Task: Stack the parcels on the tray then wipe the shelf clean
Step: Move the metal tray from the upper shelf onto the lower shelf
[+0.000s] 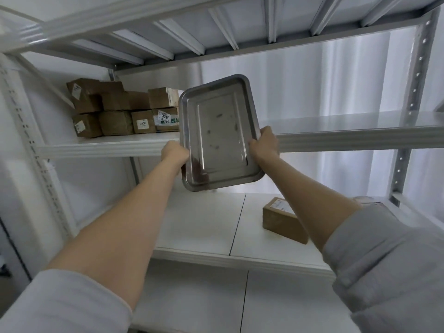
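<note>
Ahead of me the upper shelf (115,146) of the white rack carries a cluster of brown parcels (115,122) at its left end, stacked two layers high. On the lower shelf (204,224) a single brown parcel (281,219) lies toward the right.

One view, from the head, facing straight into the white rack (411,111) and tipped upward, catching the underside of the top shelf (216,20) (wide lens, straight lines bow at the edges). It's close in: forearms (115,227) run up from both bottom corners, left hand (174,153) and right hand (264,144) meeting mid-frame on the tray (219,131).
</note>
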The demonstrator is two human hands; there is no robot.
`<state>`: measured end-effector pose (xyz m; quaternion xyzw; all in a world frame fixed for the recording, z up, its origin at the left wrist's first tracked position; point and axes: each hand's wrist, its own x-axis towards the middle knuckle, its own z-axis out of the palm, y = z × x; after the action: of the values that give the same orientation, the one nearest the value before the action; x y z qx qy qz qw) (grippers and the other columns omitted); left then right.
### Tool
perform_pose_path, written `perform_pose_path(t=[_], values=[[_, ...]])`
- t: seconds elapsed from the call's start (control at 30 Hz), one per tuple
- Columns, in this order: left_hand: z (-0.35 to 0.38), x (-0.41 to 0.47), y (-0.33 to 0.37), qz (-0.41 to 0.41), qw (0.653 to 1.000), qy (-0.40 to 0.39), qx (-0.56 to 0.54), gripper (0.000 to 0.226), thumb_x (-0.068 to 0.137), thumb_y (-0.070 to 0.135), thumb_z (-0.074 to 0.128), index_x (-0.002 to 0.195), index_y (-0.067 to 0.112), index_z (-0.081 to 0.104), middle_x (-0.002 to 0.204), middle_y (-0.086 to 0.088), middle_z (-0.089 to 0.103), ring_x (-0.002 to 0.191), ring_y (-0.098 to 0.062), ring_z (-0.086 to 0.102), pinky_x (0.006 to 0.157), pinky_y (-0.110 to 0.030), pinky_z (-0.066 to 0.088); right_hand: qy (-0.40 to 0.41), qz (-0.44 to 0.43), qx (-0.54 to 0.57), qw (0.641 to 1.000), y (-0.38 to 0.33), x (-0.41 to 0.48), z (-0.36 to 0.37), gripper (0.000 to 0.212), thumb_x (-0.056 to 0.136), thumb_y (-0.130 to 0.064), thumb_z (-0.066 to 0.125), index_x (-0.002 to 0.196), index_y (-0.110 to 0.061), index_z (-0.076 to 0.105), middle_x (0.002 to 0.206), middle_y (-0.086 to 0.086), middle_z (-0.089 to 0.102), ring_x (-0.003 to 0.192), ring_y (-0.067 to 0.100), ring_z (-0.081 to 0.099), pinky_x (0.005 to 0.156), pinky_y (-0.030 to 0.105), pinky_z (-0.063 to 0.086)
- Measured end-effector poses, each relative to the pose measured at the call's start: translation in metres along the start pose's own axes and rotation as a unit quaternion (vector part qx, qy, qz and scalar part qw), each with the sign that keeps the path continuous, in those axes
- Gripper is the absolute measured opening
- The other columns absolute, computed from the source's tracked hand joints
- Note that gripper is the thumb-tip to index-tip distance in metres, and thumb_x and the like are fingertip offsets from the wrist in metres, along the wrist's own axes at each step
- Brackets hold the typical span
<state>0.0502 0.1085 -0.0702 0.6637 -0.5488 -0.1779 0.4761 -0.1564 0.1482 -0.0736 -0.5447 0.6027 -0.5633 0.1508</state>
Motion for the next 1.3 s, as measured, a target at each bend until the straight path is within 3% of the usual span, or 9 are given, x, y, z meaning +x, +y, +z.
perform_pose_path(t=[0.23, 0.4, 0.53, 0.67, 0.73, 0.87, 0.93, 1.03, 1.3], values=[[-0.001, -0.023, -0.042, -0.059, 0.997, -0.04, -0.018, 0.01, 0.081, 0.003, 0.06, 0.09, 0.003, 0.064, 0.094, -0.017, 0.07, 0.084, -0.034, 0.068, 0.074, -0.048, 0.059, -0.028, 0.001, 0.032, 0.999, 0.031, -0.038, 0.009, 0.027, 0.091, -0.014, 0.05, 0.118, -0.013, 0.051, 0.094, 0.002, 0.055, 0.084, 0.024, 0.049, 0.073, 0.027, 0.034], [-0.006, -0.067, -0.049, -0.098, 0.993, -0.059, -0.039, 0.021, 0.088, -0.006, 0.049, 0.073, 0.007, 0.051, 0.068, -0.011, 0.055, 0.054, -0.021, 0.052, 0.046, -0.028, 0.045, -0.071, 0.006, 0.012, 0.997, 0.046, -0.052, 0.017, 0.027, 0.089, -0.01, 0.049, 0.116, -0.013, 0.049, 0.094, 0.002, 0.054, 0.083, 0.025, 0.052, 0.071, 0.029, 0.038], [-0.008, -0.073, -0.067, -0.118, 0.991, -0.062, -0.001, 0.026, 0.086, -0.013, 0.044, 0.069, 0.006, 0.05, 0.075, -0.016, 0.059, 0.063, -0.027, 0.056, 0.056, -0.035, 0.052, -0.107, 0.026, -0.053, 0.992, 0.063, -0.059, 0.024, 0.019, 0.087, -0.009, 0.053, 0.106, -0.012, 0.052, 0.091, 0.004, 0.055, 0.079, 0.023, 0.051, 0.069, 0.032, 0.044], [-0.004, -0.074, -0.085, -0.126, 0.986, -0.091, 0.053, 0.02, 0.086, -0.012, 0.047, 0.098, -0.003, 0.059, 0.096, -0.022, 0.066, 0.083, -0.034, 0.067, 0.072, -0.044, 0.059, -0.14, 0.049, -0.105, 0.983, 0.081, -0.065, 0.032, 0.01, 0.091, -0.009, 0.052, 0.099, -0.013, 0.056, 0.091, 0.005, 0.059, 0.077, 0.022, 0.054, 0.065, 0.029, 0.043], [-0.002, -0.072, -0.092, -0.129, 0.984, -0.096, 0.071, 0.025, 0.083, -0.016, 0.048, 0.102, -0.004, 0.059, 0.096, -0.025, 0.065, 0.08, -0.035, 0.067, 0.075, -0.045, 0.058, -0.148, 0.065, -0.112, 0.981, 0.088, -0.066, 0.035, 0.015, 0.088, -0.007, 0.052, 0.1, -0.012, 0.06, 0.093, 0.006, 0.062, 0.082, 0.025, 0.059, 0.068, 0.032, 0.048], [0.007, -0.068, -0.109, -0.124, 0.978, -0.129, 0.107, 0.037, 0.079, -0.016, 0.047, 0.11, -0.002, 0.059, 0.094, -0.027, 0.067, 0.072, -0.036, 0.065, 0.075, -0.046, 0.058, -0.166, 0.108, -0.112, 0.974, 0.106, -0.071, 0.045, 0.02, 0.084, -0.009, 0.055, 0.102, -0.013, 0.063, 0.095, 0.008, 0.065, 0.085, 0.027, 0.064, 0.079, 0.039, 0.058], [0.012, -0.066, -0.118, -0.127, 0.974, -0.145, 0.116, 0.039, 0.079, -0.015, 0.047, 0.113, 0.0, 0.058, 0.098, -0.028, 0.067, 0.083, -0.041, 0.069, 0.076, -0.047, 0.058, -0.172, 0.121, -0.119, 0.97, 0.115, -0.074, 0.049, 0.02, 0.083, -0.008, 0.055, 0.1, -0.012, 0.064, 0.093, 0.008, 0.066, 0.082, 0.026, 0.065, 0.079, 0.041, 0.059], [0.019, -0.07, -0.122, -0.124, 0.971, -0.153, 0.133, 0.034, 0.084, -0.011, 0.048, 0.116, 0.0, 0.057, 0.106, -0.028, 0.066, 0.094, -0.041, 0.068, 0.076, -0.048, 0.059, -0.181, 0.134, -0.119, 0.967, 0.128, -0.077, 0.054, 0.015, 0.085, -0.009, 0.057, 0.098, -0.01, 0.064, 0.092, 0.009, 0.066, 0.081, 0.027, 0.066, 0.078, 0.042, 0.059], [0.044, -0.07, -0.134, -0.115, 0.96, -0.181, 0.178, 0.019, 0.089, -0.005, 0.049, 0.105, -0.002, 0.06, 0.092, -0.021, 0.064, 0.083, -0.035, 0.066, 0.079, -0.045, 0.058, -0.199, 0.205, -0.103, 0.953, 0.157, -0.083, 0.059, 0.011, 0.088, -0.008, 0.056, 0.097, -0.005, 0.061, 0.093, 0.014, 0.063, 0.086, 0.031, 0.066, 0.078, 0.044, 0.06]])
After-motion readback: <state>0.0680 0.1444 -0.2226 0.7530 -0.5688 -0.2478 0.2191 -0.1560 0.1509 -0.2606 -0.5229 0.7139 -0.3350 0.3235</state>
